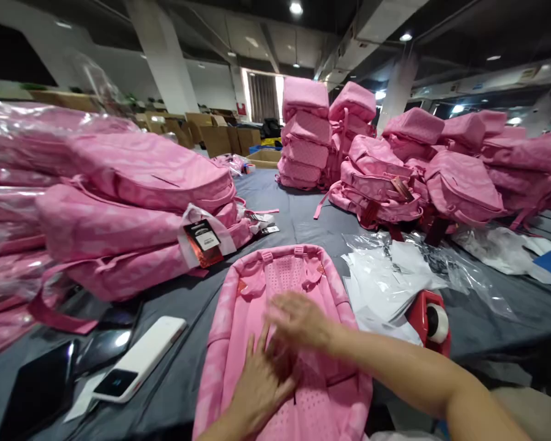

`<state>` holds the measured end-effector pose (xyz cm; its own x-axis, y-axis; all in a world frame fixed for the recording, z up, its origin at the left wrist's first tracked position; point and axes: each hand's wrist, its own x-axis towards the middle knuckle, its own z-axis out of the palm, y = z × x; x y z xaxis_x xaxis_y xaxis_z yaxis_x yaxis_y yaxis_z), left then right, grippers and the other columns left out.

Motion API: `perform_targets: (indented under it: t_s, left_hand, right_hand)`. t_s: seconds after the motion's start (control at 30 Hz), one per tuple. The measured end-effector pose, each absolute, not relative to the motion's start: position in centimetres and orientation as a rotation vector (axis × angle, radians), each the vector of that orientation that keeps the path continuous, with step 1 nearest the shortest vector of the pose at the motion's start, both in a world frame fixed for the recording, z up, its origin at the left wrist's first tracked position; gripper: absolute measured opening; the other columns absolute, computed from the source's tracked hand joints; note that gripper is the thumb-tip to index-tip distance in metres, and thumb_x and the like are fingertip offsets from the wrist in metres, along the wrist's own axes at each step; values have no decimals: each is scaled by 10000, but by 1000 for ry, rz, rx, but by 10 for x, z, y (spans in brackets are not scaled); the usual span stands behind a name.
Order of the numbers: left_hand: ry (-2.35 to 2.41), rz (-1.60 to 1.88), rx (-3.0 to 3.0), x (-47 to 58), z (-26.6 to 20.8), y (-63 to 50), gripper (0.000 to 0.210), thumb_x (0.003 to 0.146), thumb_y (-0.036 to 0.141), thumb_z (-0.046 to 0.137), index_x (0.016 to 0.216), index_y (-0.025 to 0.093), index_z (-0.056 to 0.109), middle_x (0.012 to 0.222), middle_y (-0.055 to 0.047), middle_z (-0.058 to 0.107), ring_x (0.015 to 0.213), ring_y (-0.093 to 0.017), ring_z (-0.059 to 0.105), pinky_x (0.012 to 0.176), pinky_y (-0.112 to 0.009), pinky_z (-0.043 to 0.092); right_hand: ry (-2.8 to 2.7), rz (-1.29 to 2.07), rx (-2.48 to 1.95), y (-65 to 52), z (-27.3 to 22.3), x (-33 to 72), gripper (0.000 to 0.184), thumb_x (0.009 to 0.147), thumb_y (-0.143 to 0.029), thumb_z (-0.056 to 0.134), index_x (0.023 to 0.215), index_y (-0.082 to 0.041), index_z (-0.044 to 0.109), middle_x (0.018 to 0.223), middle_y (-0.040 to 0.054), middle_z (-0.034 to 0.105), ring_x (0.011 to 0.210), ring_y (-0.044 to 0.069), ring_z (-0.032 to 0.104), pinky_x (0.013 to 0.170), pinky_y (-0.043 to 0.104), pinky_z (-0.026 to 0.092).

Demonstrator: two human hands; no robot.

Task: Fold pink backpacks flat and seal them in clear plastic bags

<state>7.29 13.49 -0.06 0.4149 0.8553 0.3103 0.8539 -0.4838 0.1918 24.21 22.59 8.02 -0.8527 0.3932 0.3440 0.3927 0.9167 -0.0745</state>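
A pink backpack lies on the table right in front of me, its padded, dotted back panel facing up and its straps partly covered by my hands. My left hand rests on the panel with its fingers spread. Just above it, my right hand reaches across from the right, and its fingers are smeared by motion. Whether the right fingers hold a strap cannot be seen. Two small orange marks show near the top corners of the panel.
Stacked pink backpacks with a hang tag stand at left, some in clear plastic. A white power bank and dark phones lie nearby. To the right are white papers, a red tape dispenser and more backpacks.
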Motion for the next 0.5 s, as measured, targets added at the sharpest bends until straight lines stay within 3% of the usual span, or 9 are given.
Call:
perform_targets:
  t_s: [0.1,0.2,0.27,0.33,0.4,0.5]
  left_hand:
    - [1594,454,2503,68,30,150,696,953,624,504,1585,381,342,1545,-107,518,1379,-406,466,1092,-646,384]
    - [1727,534,2391,69,60,186,644,1020,516,403,1612,289,291,1416,-142,619,1272,-325,566,1093,-594,401]
    - [1809,588,2448,75,70,213,620,1009,489,435,1590,291,354,1504,-144,547,1403,-355,455,1157,-658,284]
    - [1888,527,2481,84,66,232,616,970,502,503,1550,305,438,1616,-125,422,1525,-424,251,1177,-716,168]
    - [1956,399,2432,91,54,242,627,958,523,502,1541,297,457,1661,-111,347,1552,-468,136,1176,-730,142]
    - [1994,301,2421,92,34,246,637,971,543,442,1554,288,429,1677,-96,310,1564,-458,80,1195,-700,137]
  right_hand:
    - [-2446,102,-1421,265,84,262,528,998,-264,458,1498,-96,470,1514,232,507,1444,301,420,1209,518,277]
    - [-2405,195,-1631,284,82,271,497,979,-307,535,1377,-13,573,1442,272,558,1426,342,434,1193,476,303]
    - [-2420,226,-1601,297,88,278,379,946,-348,612,1199,-77,689,1238,203,696,1249,308,591,1082,399,421]
    - [-2359,230,-1627,315,102,291,271,970,-358,588,1119,-167,710,1101,103,734,1079,233,661,953,316,472]
    - [-2217,184,-1720,335,117,314,272,1029,-309,480,1213,-224,662,1170,60,703,1069,180,649,917,275,460]
    - [-1937,91,-1967,351,122,363,348,1018,-257,494,1358,-225,558,1323,99,618,1172,193,593,950,297,435]
